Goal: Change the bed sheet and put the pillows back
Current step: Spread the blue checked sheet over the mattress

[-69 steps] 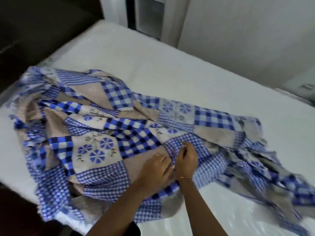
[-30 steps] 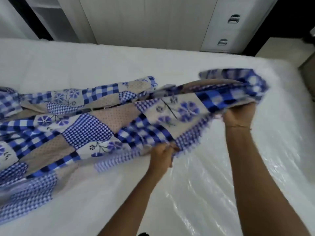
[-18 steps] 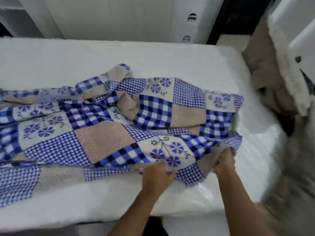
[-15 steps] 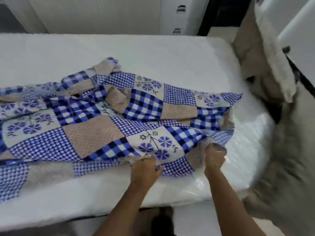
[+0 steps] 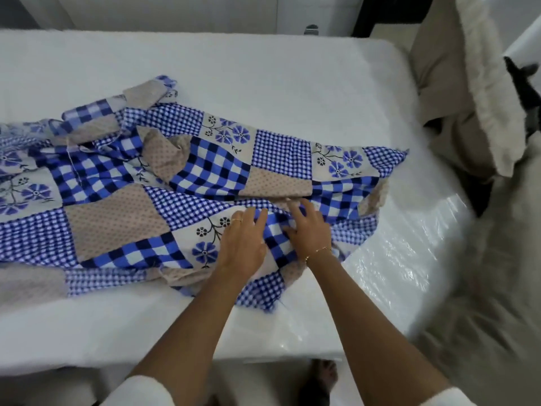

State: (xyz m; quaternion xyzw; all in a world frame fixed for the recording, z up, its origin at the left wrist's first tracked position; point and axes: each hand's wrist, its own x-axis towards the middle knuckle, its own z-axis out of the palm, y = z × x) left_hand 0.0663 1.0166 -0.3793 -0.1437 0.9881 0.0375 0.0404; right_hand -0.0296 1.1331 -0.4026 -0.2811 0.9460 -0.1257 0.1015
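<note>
Head view, fingers: the left hand [image 5: 244, 244] and right hand [image 5: 308, 230] lie side by side on the bed sheet [image 5: 187, 189], fingers spread nearly straight and pressing on cloth, closed round nothing.
Sheet: blue check and beige patchwork, bunched and wrinkled over the near right part of the mattress [image 5: 263, 80], one edge trailing toward the near side.
Handling: I judge it light, limp and quick to slide, so it will crumple if pushed from the middle.
Where to hold: the hem and corners; the right-hand corner [image 5: 392, 156] lies free near the plastic-wrapped end [image 5: 409, 259].
Pillows: a beige pillow [image 5: 439, 92] stands off the bed's right end.
</note>
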